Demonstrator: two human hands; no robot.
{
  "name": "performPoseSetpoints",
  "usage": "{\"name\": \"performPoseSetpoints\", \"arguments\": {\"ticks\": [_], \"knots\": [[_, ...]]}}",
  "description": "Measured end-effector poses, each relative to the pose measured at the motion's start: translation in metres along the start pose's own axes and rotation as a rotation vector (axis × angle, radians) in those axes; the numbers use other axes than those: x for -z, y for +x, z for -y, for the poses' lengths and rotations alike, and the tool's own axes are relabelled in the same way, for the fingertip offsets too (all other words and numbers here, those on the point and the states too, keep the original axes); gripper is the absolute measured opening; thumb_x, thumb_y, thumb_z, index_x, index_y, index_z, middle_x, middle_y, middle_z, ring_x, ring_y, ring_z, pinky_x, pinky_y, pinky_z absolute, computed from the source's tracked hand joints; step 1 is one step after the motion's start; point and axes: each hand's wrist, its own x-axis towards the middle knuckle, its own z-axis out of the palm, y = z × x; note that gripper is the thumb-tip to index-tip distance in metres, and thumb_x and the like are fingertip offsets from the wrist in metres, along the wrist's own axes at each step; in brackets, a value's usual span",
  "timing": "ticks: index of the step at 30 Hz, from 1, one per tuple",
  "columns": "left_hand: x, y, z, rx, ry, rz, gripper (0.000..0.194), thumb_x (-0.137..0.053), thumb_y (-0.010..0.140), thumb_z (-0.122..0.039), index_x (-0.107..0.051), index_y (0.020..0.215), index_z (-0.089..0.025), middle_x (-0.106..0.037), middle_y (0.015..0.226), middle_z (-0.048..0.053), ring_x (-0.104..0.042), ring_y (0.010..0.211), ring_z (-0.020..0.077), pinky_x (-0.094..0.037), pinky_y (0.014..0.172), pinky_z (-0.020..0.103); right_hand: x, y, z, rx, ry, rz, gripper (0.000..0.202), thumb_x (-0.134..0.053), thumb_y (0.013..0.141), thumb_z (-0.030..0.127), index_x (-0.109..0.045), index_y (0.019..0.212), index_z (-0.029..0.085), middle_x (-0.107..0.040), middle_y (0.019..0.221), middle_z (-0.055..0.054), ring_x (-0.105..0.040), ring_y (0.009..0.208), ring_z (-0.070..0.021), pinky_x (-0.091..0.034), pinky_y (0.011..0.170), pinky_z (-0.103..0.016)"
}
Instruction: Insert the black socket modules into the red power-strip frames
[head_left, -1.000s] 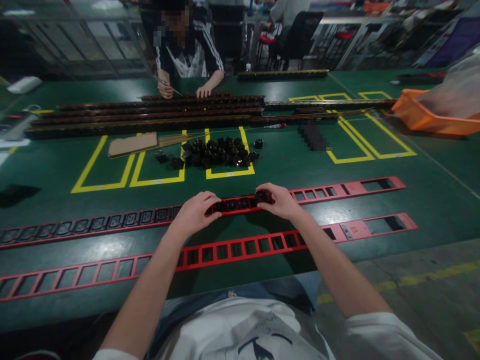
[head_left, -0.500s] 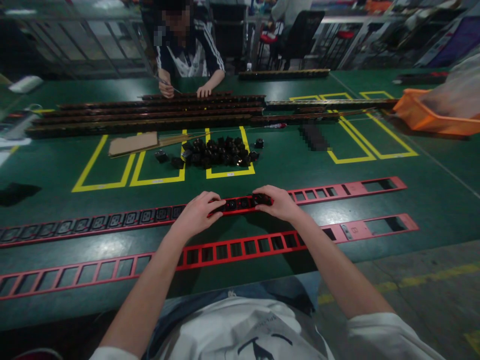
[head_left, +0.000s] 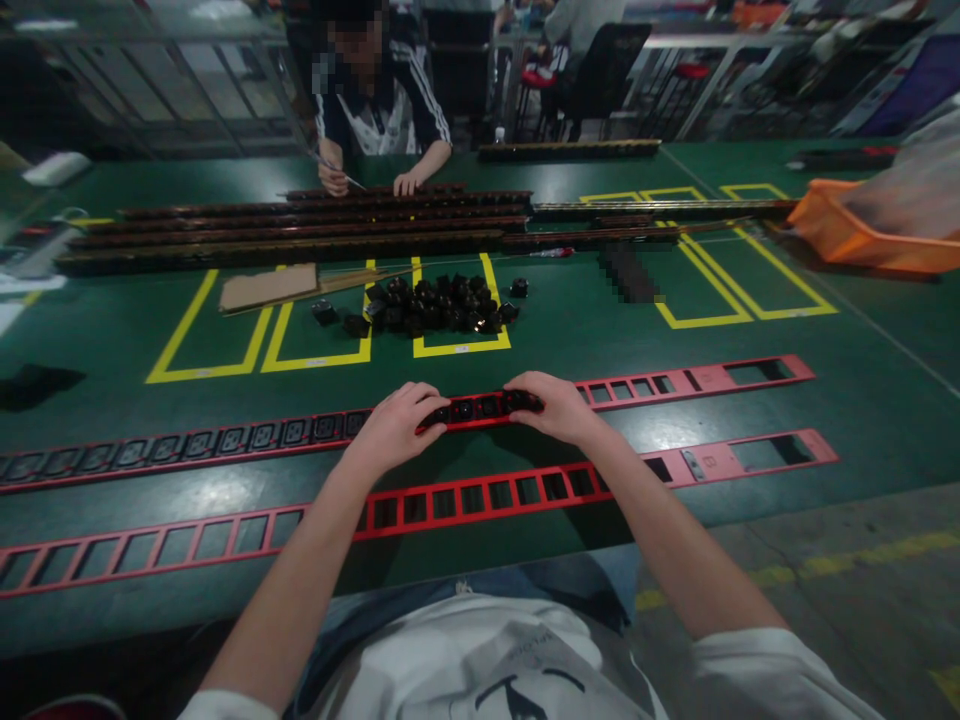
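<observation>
A long red metal strip [head_left: 480, 424] lies across the green table, its left and middle slots filled with black socket modules [head_left: 263, 437]. My left hand [head_left: 401, 420] is closed over the strip near its middle, thumb on the near edge and fingers on the far one. To the right, my right hand [head_left: 553, 405] grips a black socket module [head_left: 520, 402] that sits at a slot of the strip; how deep it is seated cannot be seen. Two filled slots show between my hands. Nearer to me lies a second red strip [head_left: 427, 506] with open slots, partly under my forearms.
A pile of loose black modules [head_left: 439, 305] lies beyond the strips, beside flat cardboard [head_left: 268, 288]. Long dark strips [head_left: 300, 240] lie farther back, where a co-worker's hands [head_left: 334, 180] hold a thin tool. An orange bin [head_left: 862, 230] stands at the right.
The module under my right hand has gone from tilted and raised to lying flatter along the strip. My left hand stays almost in place.
</observation>
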Motion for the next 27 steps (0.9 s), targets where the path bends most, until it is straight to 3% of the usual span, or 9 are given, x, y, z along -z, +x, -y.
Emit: {"name": "performPoseSetpoints", "arguments": {"ticks": [27], "knots": [[0.0006,0.0000,0.0006,0.013,-0.026,0.002,0.028,-0.062,0.092,-0.024,-0.066,0.120,-0.021,-0.064,0.118,0.009,-0.059,0.105,0.0250,-0.055,0.090,0.042,0.0031,-0.0017,0.0020,0.024,0.016,0.003,0.037,-0.072,0.087,0.033,-0.064,0.122,0.027,-0.065,0.122,-0.007,-0.067,0.093,-0.0209,-0.057,0.079,-0.037]]}}
